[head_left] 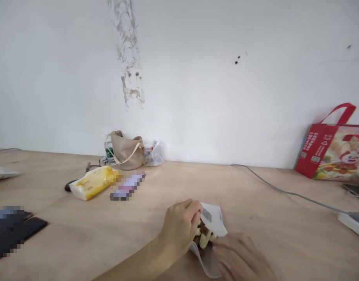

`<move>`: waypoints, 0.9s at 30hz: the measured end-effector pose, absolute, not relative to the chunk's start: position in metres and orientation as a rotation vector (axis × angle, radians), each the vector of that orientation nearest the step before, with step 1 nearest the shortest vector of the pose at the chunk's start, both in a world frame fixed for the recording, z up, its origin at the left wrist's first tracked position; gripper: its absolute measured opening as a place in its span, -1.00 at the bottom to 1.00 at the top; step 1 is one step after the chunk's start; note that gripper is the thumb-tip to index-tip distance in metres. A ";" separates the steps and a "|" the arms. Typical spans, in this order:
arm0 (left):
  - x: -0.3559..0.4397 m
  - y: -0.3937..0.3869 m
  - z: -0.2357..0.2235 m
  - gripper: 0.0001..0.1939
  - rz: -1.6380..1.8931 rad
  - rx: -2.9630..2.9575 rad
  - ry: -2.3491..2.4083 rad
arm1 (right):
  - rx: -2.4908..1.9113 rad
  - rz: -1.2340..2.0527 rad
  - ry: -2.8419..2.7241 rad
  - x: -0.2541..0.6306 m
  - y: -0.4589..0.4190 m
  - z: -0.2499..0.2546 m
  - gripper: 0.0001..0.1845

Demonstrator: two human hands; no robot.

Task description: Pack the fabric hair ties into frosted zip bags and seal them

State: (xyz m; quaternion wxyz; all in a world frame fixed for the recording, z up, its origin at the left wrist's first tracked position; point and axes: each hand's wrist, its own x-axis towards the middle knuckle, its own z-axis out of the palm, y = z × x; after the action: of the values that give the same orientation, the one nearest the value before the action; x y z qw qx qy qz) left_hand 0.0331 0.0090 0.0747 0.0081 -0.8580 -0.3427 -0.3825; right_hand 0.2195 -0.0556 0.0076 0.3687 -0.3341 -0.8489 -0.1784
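In the lower middle of the head view, a small whitish translucent pouch [216, 217] with a grey printed patch gapes on its near side. Brown and cream-coloured contents [205, 239] show inside it; I cannot make out their exact kind. My left hand [182, 222] is closed, its fingers pinching the pouch's upper left edge. At the lower right of the pouch, my right hand [243, 255] lies against or just beside it. Motion blurs its fingers, and whether they grip the edge cannot be told.
A yellow tissue pack [94, 182] and a phone [128, 186] lie to the left on the wooden table [281, 230]. By the wall stand a beige handbag [128, 150] and a red shopping bag [322, 150]. A grey cable [280, 190] runs to a white power strip [353, 225].
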 end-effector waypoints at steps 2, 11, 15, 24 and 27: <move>0.034 0.008 0.072 -0.75 -1.255 -2.726 -1.067 | -1.008 -0.375 -2.084 0.228 -0.054 0.007 -0.68; 0.034 0.002 0.063 -0.74 -1.309 -3.044 -0.954 | -1.329 0.614 -1.489 0.221 -0.046 -0.014 -0.50; 0.017 0.003 0.068 -0.67 -1.300 -3.065 -1.342 | -1.391 0.757 -1.308 0.221 -0.044 -0.001 -0.48; -0.002 0.021 0.076 -0.68 -0.505 -2.686 -2.134 | -1.632 0.692 -1.473 0.239 -0.035 0.007 -0.66; -0.006 0.027 0.074 -0.63 -0.410 -2.633 -2.175 | -1.674 0.623 -1.557 0.240 -0.036 0.003 -0.60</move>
State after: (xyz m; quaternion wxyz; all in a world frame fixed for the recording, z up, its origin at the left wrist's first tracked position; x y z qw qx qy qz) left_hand -0.0055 0.0268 0.0739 -0.1485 -0.7570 -0.6252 -0.1180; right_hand 0.2399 -0.0362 0.0030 0.3766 -0.6545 -0.6087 0.2435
